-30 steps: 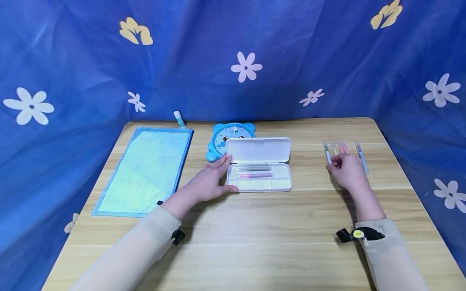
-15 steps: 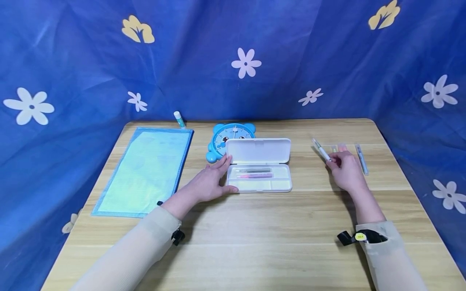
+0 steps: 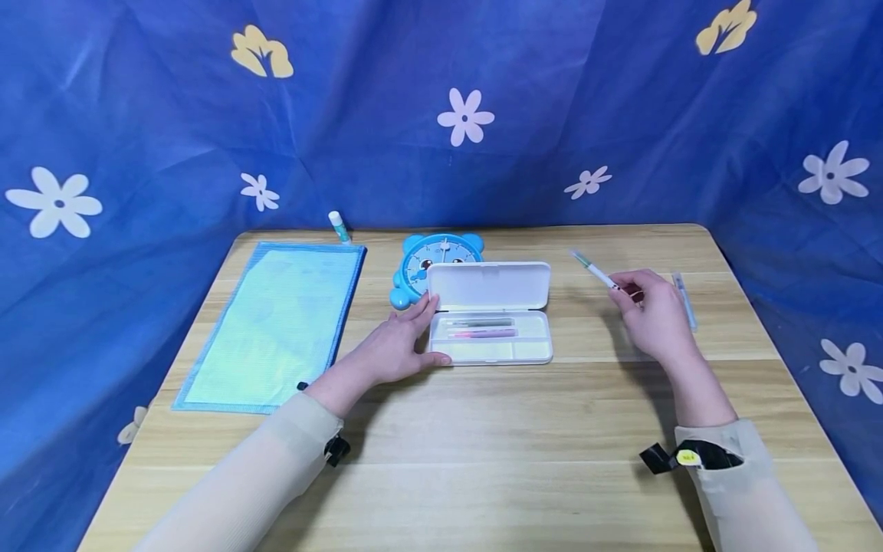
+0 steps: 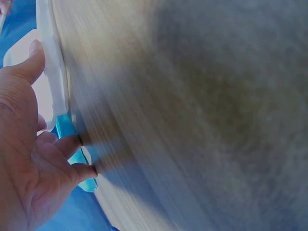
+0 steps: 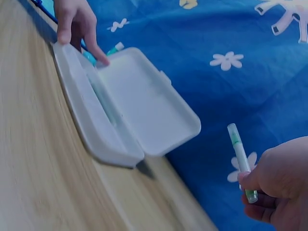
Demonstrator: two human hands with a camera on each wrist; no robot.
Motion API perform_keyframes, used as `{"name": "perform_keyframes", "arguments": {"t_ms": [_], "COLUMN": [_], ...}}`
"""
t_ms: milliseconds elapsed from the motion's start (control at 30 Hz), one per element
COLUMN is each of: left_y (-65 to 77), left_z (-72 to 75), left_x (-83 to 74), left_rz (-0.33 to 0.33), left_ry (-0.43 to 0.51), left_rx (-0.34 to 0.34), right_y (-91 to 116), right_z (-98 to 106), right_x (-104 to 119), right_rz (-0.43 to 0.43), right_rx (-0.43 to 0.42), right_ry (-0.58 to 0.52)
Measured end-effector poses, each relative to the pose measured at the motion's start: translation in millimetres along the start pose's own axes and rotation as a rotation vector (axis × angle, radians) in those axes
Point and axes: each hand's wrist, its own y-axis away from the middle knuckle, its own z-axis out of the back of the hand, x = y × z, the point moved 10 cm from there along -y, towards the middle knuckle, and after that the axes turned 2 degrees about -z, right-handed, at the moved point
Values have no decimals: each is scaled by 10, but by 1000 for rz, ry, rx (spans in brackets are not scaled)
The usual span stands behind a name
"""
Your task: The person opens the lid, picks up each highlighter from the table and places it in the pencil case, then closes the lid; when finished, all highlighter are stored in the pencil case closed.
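At the white case's (image 3: 476, 351) three o'clock, my right hand (image 3: 655, 316) pinches a pen (image 3: 595, 271), likely for packing; next, carry toward nine o'clock, where my left hand (image 3: 395, 345) rests spread, pressure unclear.

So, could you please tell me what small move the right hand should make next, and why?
I would probably carry the slim white-and-green marker toward the open white plastic pencil case: the right hand holds that marker to the case's right, two slim pens lie in the case's back compartment, and the left hand touches its left end.
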Motion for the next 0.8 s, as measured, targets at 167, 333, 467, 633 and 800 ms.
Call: {"name": "perform_keyframes", "arguments": {"t_ms": [167, 333, 467, 633, 800], "left_y": [0, 5, 0, -2, -9], "left_z": [-5, -6, -18, -25, -12], "left_x": [3, -6, -11, -3, 2], "left_rz": [3, 6, 1, -1, -2], "left_ry": [-3, -1, 2, 1, 3], "left_rx": [2, 6, 9, 7, -4], "right_y": [-14, -25, -28, -31, -42], "right_z": [-6, -82, -151, -289, -470], "right_x": [185, 270, 337, 478, 644], "right_rz": [51, 70, 107, 173, 239], "right_rx": [-16, 16, 24, 60, 126], "right_ry": [-17, -32, -9, -37, -74]}}
